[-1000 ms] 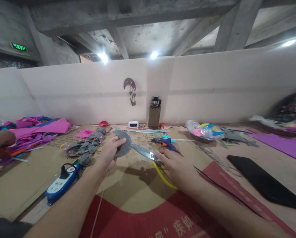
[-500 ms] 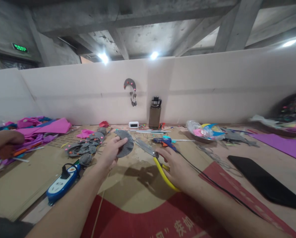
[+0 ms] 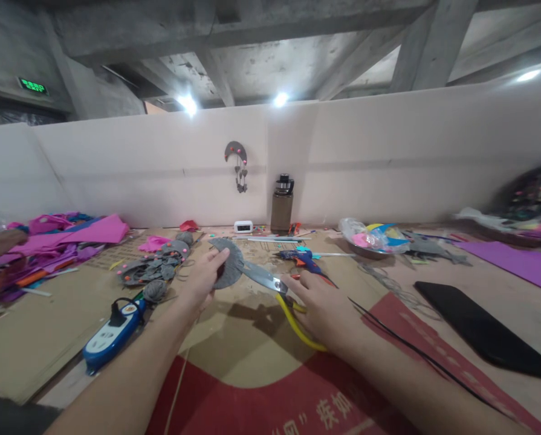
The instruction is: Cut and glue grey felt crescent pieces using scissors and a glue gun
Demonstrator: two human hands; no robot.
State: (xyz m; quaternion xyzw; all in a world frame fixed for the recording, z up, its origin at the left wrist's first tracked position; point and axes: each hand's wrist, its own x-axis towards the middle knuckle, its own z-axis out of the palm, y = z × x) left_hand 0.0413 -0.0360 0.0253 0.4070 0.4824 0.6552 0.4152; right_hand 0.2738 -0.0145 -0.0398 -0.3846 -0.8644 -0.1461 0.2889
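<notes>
A grey felt crescent with small snips along its outer edge is pinched between the thumb and fingers of my left hand. My right hand grips a pair of scissors with yellow handles. The blades point left, and their tips meet the right edge of the felt. Some of my right fingers are hidden behind the handles. Just beyond the scissors, a blue glue gun lies on the cardboard.
Grey felt pieces and a power strip lie to the left. A black phone-like slab and a bowl are at right. A bottle stands at the back wall. Another person's hand reaches into coloured felt.
The scissor blades have moved slightly left, from just off the felt to its edge. The other person's hand at far left has moved back and leftward.
</notes>
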